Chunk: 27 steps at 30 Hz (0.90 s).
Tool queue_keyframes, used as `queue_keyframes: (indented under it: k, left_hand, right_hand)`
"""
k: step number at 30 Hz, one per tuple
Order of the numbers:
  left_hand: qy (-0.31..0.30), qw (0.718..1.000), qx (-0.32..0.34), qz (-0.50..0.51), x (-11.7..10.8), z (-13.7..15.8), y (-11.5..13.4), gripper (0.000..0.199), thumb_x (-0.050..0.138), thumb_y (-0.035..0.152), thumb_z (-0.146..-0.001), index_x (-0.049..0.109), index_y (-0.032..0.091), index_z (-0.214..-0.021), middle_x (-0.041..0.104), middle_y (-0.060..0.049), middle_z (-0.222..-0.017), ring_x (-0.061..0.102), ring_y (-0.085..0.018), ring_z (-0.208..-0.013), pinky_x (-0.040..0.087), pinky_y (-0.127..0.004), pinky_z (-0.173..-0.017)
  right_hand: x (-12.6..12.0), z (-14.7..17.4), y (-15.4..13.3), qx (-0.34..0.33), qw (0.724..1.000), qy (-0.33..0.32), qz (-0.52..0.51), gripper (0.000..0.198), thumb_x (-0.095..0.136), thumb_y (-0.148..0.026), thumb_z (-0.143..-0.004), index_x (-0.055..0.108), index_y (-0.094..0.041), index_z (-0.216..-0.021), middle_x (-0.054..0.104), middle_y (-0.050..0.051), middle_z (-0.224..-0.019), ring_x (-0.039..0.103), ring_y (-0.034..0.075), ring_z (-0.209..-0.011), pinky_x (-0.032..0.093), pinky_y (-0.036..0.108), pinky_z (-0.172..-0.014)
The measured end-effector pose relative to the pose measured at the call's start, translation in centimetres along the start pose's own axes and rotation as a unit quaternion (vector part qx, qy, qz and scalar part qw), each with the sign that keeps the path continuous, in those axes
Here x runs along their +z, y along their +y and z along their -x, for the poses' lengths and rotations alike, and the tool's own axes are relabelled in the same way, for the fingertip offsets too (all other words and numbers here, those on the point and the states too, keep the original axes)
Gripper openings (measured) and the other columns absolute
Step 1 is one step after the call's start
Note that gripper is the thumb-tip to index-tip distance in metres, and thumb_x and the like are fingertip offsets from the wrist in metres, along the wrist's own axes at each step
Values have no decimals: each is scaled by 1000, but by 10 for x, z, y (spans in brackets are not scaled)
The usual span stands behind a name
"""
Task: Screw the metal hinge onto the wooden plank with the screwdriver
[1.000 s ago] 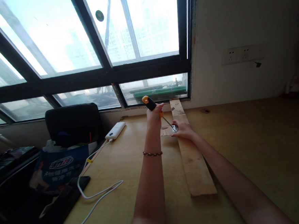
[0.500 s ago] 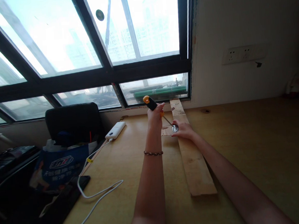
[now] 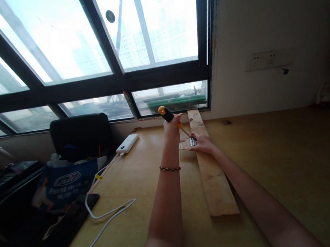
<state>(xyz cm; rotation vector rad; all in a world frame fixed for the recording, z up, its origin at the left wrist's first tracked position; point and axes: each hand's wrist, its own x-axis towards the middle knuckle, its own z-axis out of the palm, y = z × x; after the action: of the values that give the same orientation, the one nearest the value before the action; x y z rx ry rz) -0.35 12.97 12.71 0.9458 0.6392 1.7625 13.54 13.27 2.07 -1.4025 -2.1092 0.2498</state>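
My left hand point(image 3: 172, 127) is wrapped round the black and orange handle of a screwdriver point(image 3: 166, 113). The screwdriver slants down to the right, and its tip meets a small shiny metal plate point(image 3: 193, 141) with dark gaps or holes. Thumb and fingers of my right hand point(image 3: 202, 143) grip this plate at its edges. Beneath that hand lies a long wooden board point(image 3: 216, 184), reaching from the window toward me. A short wood piece point(image 3: 184, 144) sticks out from the board's left side, under the plate's end; the joint is partly hidden.
A white power bank point(image 3: 127, 143) with a white cable point(image 3: 111, 213) lies on the table point(image 3: 272, 161) to the left. Beyond that table edge stand a black chair point(image 3: 81, 133) and a blue bag point(image 3: 67, 185). Window and wall bound the back.
My left hand and forearm have shifted very slightly to the right, with the screwdriver still on the plate. My right hand keeps the same hold.
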Motion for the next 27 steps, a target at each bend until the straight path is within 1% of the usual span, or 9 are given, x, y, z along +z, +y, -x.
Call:
queue_keyframes:
  k: [10, 17, 21, 27]
  left_hand:
    - [-1, 1000, 6, 4, 0, 0, 0, 26, 68, 16, -55, 42, 16, -53, 39, 6, -46, 39, -4, -44, 29, -18, -44]
    - [2, 1000, -8, -13, -1, 0, -1, 28, 68, 16, -55, 41, 16, -54, 39, 6, -48, 39, -4, -45, 30, -18, -46]
    - [-7, 1000, -9, -14, -3, 0, -1, 27, 68, 16, -55, 41, 16, -54, 39, 7, -49, 39, -3, -45, 30, -18, -46]
    - [-9, 1000, -22, -18, -8, -1, 1, 27, 67, 17, -56, 40, 16, -54, 38, 7, -48, 38, -3, -44, 30, -18, -45]
  right_hand:
    - [0, -1, 1, 5, 1000, -4, 3, 72, 76, -45, -52, 48, -23, -115, 63, 5, -108, 59, 24, -98, 46, 34, -80]
    - [1, -1, 1, 4, 1000, -2, -1, 71, 76, -45, -52, 48, -24, -114, 63, 5, -109, 60, 25, -97, 46, 34, -78]
    - [-2, 1, -1, 5, 1000, -5, 0, 67, 76, -45, -54, 49, -24, -112, 63, 4, -108, 60, 24, -95, 46, 34, -77]
    - [-3, 2, -2, 2, 1000, -5, -14, 66, 76, -42, -53, 49, -24, -111, 64, 4, -107, 60, 23, -96, 45, 32, -78]
